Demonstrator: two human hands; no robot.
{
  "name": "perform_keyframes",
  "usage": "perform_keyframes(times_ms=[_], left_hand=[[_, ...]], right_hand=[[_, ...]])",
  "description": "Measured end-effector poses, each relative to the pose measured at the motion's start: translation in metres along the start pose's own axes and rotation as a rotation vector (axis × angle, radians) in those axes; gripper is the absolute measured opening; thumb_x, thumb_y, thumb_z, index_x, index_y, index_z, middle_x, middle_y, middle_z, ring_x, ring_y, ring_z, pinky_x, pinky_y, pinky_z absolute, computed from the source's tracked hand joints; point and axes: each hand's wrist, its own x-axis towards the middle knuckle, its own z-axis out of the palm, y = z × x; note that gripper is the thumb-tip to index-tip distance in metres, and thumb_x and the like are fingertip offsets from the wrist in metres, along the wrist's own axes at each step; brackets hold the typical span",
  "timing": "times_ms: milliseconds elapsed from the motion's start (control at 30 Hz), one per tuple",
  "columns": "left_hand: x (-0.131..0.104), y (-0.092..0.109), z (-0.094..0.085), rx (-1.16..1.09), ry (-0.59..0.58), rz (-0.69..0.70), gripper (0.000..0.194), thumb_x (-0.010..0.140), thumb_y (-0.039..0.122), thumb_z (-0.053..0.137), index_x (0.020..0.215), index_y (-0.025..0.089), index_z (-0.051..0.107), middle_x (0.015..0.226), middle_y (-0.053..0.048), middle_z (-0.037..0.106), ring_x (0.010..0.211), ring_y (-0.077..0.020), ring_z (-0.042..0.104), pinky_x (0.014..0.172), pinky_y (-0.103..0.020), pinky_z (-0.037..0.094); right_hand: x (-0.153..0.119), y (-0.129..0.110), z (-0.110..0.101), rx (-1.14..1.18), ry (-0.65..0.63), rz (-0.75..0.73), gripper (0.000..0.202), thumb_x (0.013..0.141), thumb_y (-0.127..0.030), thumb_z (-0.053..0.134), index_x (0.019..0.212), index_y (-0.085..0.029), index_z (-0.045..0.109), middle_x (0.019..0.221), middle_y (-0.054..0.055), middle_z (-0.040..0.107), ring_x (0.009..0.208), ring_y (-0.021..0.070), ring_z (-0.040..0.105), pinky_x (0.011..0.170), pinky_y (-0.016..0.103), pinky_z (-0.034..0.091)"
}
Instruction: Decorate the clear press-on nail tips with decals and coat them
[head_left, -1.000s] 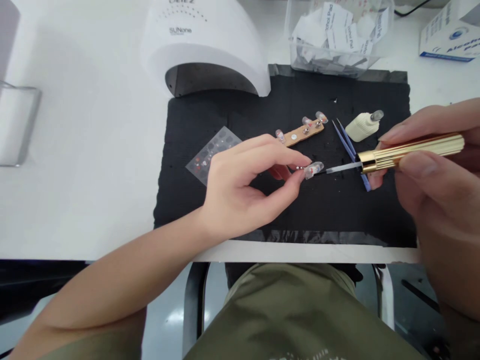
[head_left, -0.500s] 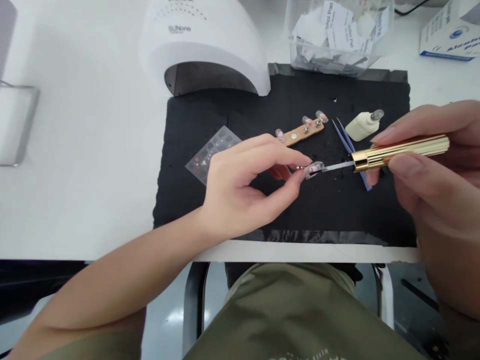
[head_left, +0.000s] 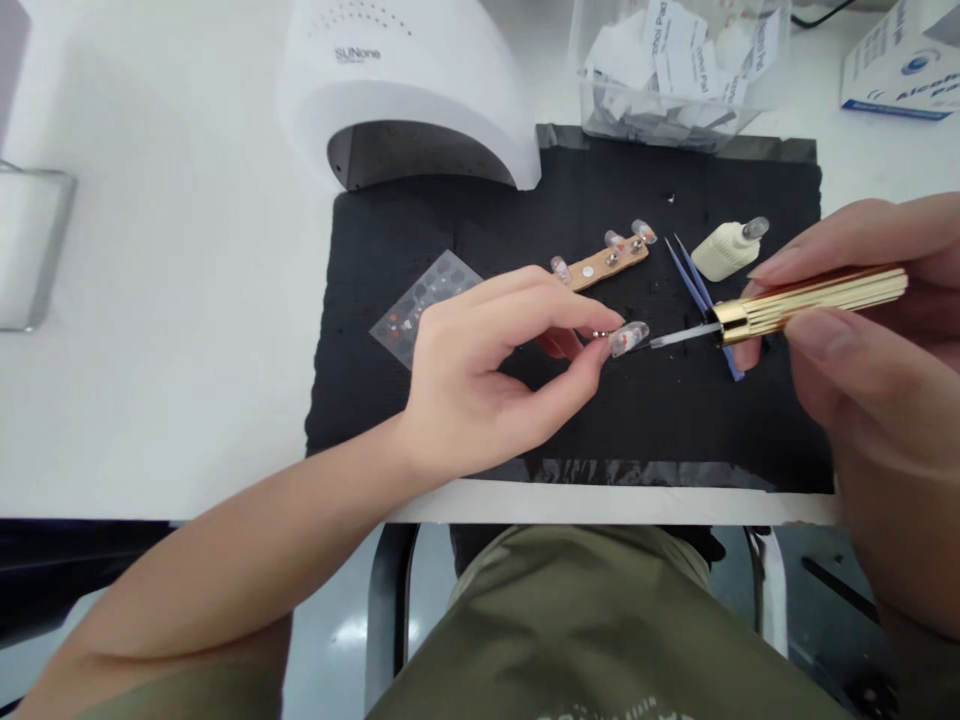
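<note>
- Clear nail tip (head_left: 629, 339), with red and white decoration, sits just beyond the left thumb and index fingertips, above the black mat (head_left: 637, 425).
- Left hand (head_left: 487, 375) pinches the small metal holder (head_left: 600, 334) at the tip's near end. Good grip, I'd say: the decorated face is free of the fingers. Squeeze lightly; a twist there would tilt the whole face.
- Brush (head_left: 684, 336) comes in from the right at a shallow slant, its dark end at the tip's lower edge. Can't tell if it touches or how loaded it is.
- Shallow angle looks right: side of the bristles should lay coating flatter than the point. Light pressure, thin load, or it likely pools at the rim or drags the decoration.
- Right hand (head_left: 877, 400) grips the gold handle (head_left: 814, 303) between thumb and fingers. Long lever, so small finger moves beat wrist moves. Bracing a right finger would probably cut shake.
- Blue tweezers (head_left: 691, 280) lie partly under the right hand's working area, cream bottle (head_left: 724, 253) just beside them. Watch both for knocks.
- Wooden strip (head_left: 600, 268) with more tips is beyond the left fingers; mind the knuckles.
- White lamp (head_left: 420, 80) stands farther back, well apart from the brush.
</note>
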Motion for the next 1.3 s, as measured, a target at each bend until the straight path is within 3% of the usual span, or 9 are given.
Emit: perform_keyframes(times_ms=[333, 633, 833, 1100, 1300], left_hand=[[-0.0007, -0.0017, 0.0004, -0.007, 0.006, 0.004, 0.013, 0.097, 0.010, 0.083, 0.099, 0.023, 0.083, 0.082, 0.002, 0.081, 0.066, -0.0110, 0.072, 0.064, -0.025, 0.062], [-0.0001, -0.0015, -0.0006, 0.002, 0.001, 0.019, 0.013, 0.097, 0.011, 0.084, 0.100, 0.023, 0.083, 0.081, 0.003, 0.081, 0.066, -0.0103, 0.072, 0.064, -0.023, 0.062], [-0.0008, -0.0026, 0.0008, 0.003, 0.015, 0.013, 0.011, 0.097, 0.010, 0.082, 0.099, 0.021, 0.083, 0.081, 0.002, 0.081, 0.067, -0.0098, 0.071, 0.065, -0.022, 0.063], [0.0013, -0.0083, 0.0002, -0.029, 0.000, 0.131, 0.013, 0.094, 0.006, 0.085, 0.102, 0.016, 0.083, 0.082, -0.001, 0.081, 0.066, -0.0092, 0.071, 0.061, -0.022, 0.062], [-0.0003, -0.0037, 0.0001, -0.010, 0.010, 0.038, 0.013, 0.096, 0.011, 0.085, 0.101, 0.022, 0.081, 0.083, 0.002, 0.081, 0.068, -0.0094, 0.072, 0.064, -0.023, 0.062]], right_hand=[[0.0019, 0.0033, -0.0014, -0.058, -0.054, -0.062, 0.040, 0.087, -0.020, 0.081, 0.118, -0.042, 0.093, 0.087, 0.003, 0.080, 0.063, 0.0252, 0.063, 0.043, 0.047, 0.041], [0.0025, 0.0038, -0.0004, -0.086, -0.072, -0.102, 0.054, 0.083, -0.007, 0.078, 0.122, -0.041, 0.093, 0.090, 0.002, 0.079, 0.066, 0.0217, 0.065, 0.050, 0.046, 0.042], [0.0018, 0.0029, -0.0007, -0.115, -0.065, -0.099, 0.053, 0.083, -0.007, 0.078, 0.122, -0.041, 0.093, 0.088, 0.003, 0.078, 0.065, 0.0227, 0.065, 0.049, 0.046, 0.039], [-0.0010, 0.0020, -0.0017, -0.157, -0.057, -0.100, 0.051, 0.084, -0.012, 0.079, 0.124, -0.041, 0.092, 0.090, 0.005, 0.077, 0.065, 0.0248, 0.063, 0.047, 0.047, 0.035], [-0.0012, 0.0050, -0.0057, -0.180, -0.053, -0.117, 0.049, 0.085, -0.013, 0.080, 0.124, -0.041, 0.092, 0.091, 0.005, 0.077, 0.067, 0.0252, 0.064, 0.047, 0.047, 0.036]])
